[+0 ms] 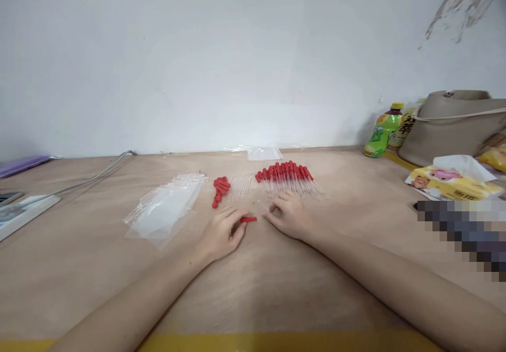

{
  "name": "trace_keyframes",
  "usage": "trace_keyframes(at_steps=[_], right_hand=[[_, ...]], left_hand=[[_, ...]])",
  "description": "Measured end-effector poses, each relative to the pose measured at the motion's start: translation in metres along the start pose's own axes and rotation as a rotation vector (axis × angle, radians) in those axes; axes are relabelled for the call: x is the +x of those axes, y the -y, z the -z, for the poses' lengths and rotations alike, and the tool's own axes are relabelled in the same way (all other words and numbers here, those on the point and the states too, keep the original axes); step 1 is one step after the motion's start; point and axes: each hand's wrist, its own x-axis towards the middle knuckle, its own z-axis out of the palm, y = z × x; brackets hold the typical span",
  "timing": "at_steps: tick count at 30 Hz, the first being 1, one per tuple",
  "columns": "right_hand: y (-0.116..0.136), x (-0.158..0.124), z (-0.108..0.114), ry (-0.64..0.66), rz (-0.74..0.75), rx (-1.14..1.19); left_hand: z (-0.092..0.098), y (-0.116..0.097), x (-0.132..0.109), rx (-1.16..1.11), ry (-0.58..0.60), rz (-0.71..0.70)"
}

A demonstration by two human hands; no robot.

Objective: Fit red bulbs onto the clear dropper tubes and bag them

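My left hand (pixel 225 233) is closed, its thumb and fingers pinching a red rubber dropper bulb (pixel 249 219) that points to the right. Facing it, my right hand (pixel 290 216) has thumb and forefinger together around what looks like a thin clear dropper tube, mostly hidden and faint. Just beyond the left hand lies a small pile of loose red bulbs (pixel 221 187). Beside that pile several bare clear tubes (pixel 240 186) lie in a row. Past my right hand is a fanned row of droppers (pixel 285 172) with red bulbs on their clear tubes.
Clear zip bags (pixel 166 204) lie overlapped on the left, and another bag (pixel 264 154) lies by the wall. A grey cable (pixel 98 174) runs at far left. To the right stand a green bottle (pixel 381 133), a beige bag (pixel 450 130) and a tissue pack (pixel 453 182).
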Motion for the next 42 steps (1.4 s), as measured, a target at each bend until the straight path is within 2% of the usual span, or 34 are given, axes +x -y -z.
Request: trace_keyframes(at_steps=[4, 9, 15, 19, 24, 28, 34, 42], right_hand=[[-0.013, -0.017, 0.018, 0.083, 0.110, 0.142], [-0.021, -0.018, 0.021, 0.098, 0.015, 0.177], [-0.016, -0.016, 0.016, 0.183, -0.102, 0.163], [-0.013, -0.018, 0.016, 0.165, -0.095, 0.072], [-0.009, -0.019, 0.017, 0.090, -0.140, 0.211], [-0.004, -0.019, 0.016, 0.087, -0.096, 0.259], [-0.001, -0.018, 0.017, 0.121, -0.043, 0.251], [-0.004, -0.018, 0.016, 0.145, 0.076, 0.226]], left_hand=[[-0.003, 0.000, 0.001, -0.021, 0.059, 0.030], [-0.009, 0.005, 0.004, -0.037, 0.112, 0.045], [-0.013, 0.004, 0.009, -0.103, 0.009, 0.054], [-0.010, 0.001, 0.009, -0.122, -0.010, 0.071], [-0.010, 0.000, 0.008, -0.134, 0.011, 0.096], [-0.009, -0.002, 0.009, -0.150, 0.041, 0.104], [-0.009, -0.001, 0.009, -0.196, 0.024, 0.105], [-0.017, 0.003, 0.002, -0.423, 0.137, 0.250]])
